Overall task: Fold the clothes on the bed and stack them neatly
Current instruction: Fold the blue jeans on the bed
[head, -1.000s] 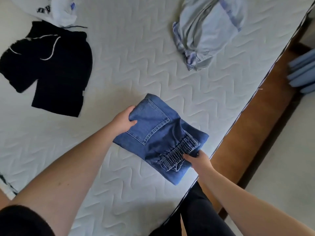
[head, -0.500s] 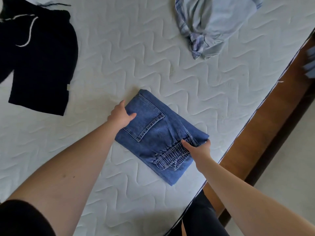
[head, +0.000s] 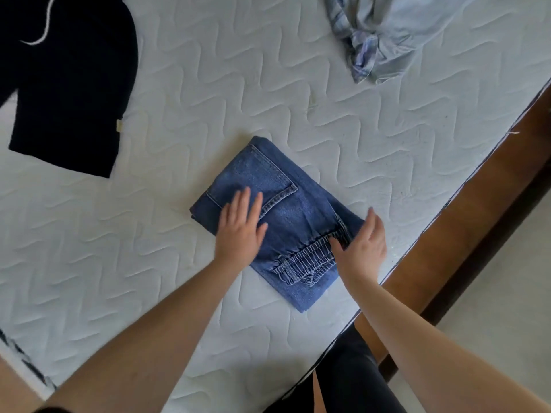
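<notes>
Head view: my left hand and right hand lie flat-fingered on the folded jeans, gripping nothing; I should press outward evenly, keeping edges square.

No text, label, brand or number can be read on anything here.

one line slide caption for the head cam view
Both hands, left hand and right hand, lie flat on folded jeans on the mattress.

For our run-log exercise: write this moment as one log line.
step: flatten folded jeans | left hand: flat on pocket | right hand: open at waistband | unfolded: black garment, light blue shirt
</notes>
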The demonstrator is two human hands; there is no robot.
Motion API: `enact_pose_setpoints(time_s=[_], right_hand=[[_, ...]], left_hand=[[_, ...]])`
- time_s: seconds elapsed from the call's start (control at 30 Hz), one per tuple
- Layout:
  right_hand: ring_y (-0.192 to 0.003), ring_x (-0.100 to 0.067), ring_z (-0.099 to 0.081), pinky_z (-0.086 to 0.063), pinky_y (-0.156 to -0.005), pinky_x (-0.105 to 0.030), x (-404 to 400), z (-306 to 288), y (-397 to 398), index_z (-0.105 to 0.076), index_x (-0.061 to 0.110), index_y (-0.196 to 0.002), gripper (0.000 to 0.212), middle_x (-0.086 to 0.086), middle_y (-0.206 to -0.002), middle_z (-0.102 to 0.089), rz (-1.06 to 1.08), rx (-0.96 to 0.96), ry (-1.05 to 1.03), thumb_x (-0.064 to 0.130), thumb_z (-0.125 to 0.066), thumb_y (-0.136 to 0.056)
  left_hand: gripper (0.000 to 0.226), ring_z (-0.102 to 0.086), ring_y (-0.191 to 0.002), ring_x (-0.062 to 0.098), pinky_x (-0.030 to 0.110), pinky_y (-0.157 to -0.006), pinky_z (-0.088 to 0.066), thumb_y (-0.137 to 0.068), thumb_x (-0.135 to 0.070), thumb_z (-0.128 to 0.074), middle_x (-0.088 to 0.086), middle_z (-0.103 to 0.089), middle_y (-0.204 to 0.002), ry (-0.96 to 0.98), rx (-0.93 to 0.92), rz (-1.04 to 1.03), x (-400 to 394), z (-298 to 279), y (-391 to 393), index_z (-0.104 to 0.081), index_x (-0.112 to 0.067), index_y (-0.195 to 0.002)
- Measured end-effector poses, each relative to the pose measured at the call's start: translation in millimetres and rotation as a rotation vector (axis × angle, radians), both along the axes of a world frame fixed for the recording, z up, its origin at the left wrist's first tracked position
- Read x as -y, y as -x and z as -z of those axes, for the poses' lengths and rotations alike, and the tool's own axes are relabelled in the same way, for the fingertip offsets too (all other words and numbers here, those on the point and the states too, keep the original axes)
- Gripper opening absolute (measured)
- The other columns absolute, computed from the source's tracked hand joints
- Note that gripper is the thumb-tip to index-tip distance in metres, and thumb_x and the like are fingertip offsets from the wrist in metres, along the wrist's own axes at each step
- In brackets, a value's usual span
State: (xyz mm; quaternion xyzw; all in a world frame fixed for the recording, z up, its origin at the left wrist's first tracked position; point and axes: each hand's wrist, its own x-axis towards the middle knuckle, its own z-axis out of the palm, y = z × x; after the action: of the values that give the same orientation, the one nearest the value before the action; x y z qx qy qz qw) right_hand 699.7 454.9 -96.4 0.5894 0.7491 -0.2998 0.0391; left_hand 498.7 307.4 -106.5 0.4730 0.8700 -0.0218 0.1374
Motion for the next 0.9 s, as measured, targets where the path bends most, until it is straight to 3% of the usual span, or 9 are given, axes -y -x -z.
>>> enact_pose_setpoints(time_s=[0.1,0.2,0.3,0.4,0.5,0.6,0.67,0.73,0.9], right_hand=[[-0.147,-0.026,-0.02,-0.019,-0.12,-0.047,14.4,-0.2,16.9,-0.023,0.011,-0.154,0.07,-0.008,-0.159,-0.026,-0.439,-0.126,-0.188,0.018,-0.055,-0.092],[-0.151,-0.02,-0.005,-0.002,-0.123,-0.039,18.9,15.8,24.5,-0.013,0.016,-0.156,0.06,-0.001,-0.163,-0.009,-0.801,0.01,-0.152,0.031,-0.036,-0.103],[-0.15,-0.017,0.002,0.005,-0.121,-0.036,10.9,32.4,6.9,-0.003,0.019,-0.156,0.063,0.002,-0.163,0.001,-0.947,0.098,-0.146,0.046,-0.024,-0.103],[-0.15,-0.017,0.0,0.0,-0.122,-0.038,10.5,35.3,-17.3,-0.003,0.018,-0.156,0.066,0.0,-0.163,0.002,-0.996,0.151,-0.206,0.05,-0.023,-0.101],[-0.148,-0.017,0.015,0.007,-0.121,-0.037,23.3,30.1,-47.4,0.01,0.017,-0.154,0.069,0.0,-0.162,0.013,-0.982,0.267,-0.162,0.049,-0.02,-0.102],[-0.146,-0.016,0.022,0.011,-0.117,-0.036,36.6,16.6,-72.7,0.023,0.019,-0.15,0.07,0.001,-0.159,0.026,-0.976,0.406,-0.043,0.048,-0.019,-0.102],[-0.148,-0.018,0.017,0.007,-0.118,-0.037,42.9,-0.7,-80.9,0.018,0.02,-0.152,0.069,0.0,-0.16,0.023,-0.95,0.43,0.048,0.046,-0.022,-0.103],[-0.15,-0.021,0.006,0.001,-0.12,-0.038,49.7,-26.4,-87.7,0.007,0.021,-0.155,0.067,-0.001,-0.163,0.012,-0.921,0.419,0.076,0.045,-0.026,-0.103],[-0.148,-0.023,-0.016,-0.008,-0.121,-0.039,78.0,-112.3,-105.3,-0.019,0.019,-0.154,0.059,-0.004,-0.161,-0.018,-0.925,0.41,-0.017,0.045,-0.029,-0.103]], left_hand=[[0.065,-0.021,-0.148,0.032,0.05,-0.117,-0.026,-0.102,-0.045,-0.033,0.015,-0.016,-0.162,0.004,0.063,-0.035,6.6,7.8,-62.0,-0.018,-0.011,-0.156],[0.062,-0.03,-0.145,0.031,0.05,-0.114,-0.032,-0.101,-0.04,-0.034,0.017,-0.026,-0.159,-0.01,0.103,-0.192,15.6,13.6,-106.6,-0.029,-0.006,-0.153],[0.065,-0.032,-0.144,0.031,0.05,-0.115,-0.031,-0.1,-0.045,-0.035,0.017,-0.029,-0.157,0.01,0.091,-0.168,33.5,18.8,-127.3,-0.031,-0.004,-0.151],[0.069,-0.029,-0.146,0.031,0.05,-0.117,-0.027,-0.099,-0.048,-0.037,0.017,-0.026,-0.158,0.051,0.103,-0.109,42.9,16.5,-129.1,-0.028,-0.005,-0.152],[0.071,-0.027,-0.146,0.031,0.05,-0.117,-0.027,-0.098,-0.048,-0.039,0.017,-0.023,-0.159,0.091,0.149,-0.082,44.9,7.2,-127.6,-0.025,-0.005,-0.153],[0.073,-0.011,-0.151,0.026,0.042,-0.119,-0.022,-0.101,-0.046,-0.038,0.013,-0.003,-0.164,0.182,0.288,-0.049,53.1,-6.3,-132.1,-0.009,-0.009,-0.156],[0.068,-0.007,-0.151,0.022,0.037,-0.116,-0.023,-0.103,-0.046,-0.031,0.009,0.001,-0.165,0.233,0.33,0.005,58.2,-18.4,-134.7,-0.008,-0.012,-0.157],[0.063,-0.018,-0.148,0.02,0.034,-0.112,-0.027,-0.103,-0.042,-0.032,0.007,-0.013,-0.163,0.231,0.341,0.069,63.7,-38.8,-135.1,-0.014,-0.015,-0.156],[0.063,-0.031,-0.14,0.024,0.038,-0.105,-0.035,-0.101,-0.036,-0.04,0.008,-0.029,-0.155,0.195,0.292,0.133,92.9,-119.1,-134.2,-0.017,-0.017,-0.155]])
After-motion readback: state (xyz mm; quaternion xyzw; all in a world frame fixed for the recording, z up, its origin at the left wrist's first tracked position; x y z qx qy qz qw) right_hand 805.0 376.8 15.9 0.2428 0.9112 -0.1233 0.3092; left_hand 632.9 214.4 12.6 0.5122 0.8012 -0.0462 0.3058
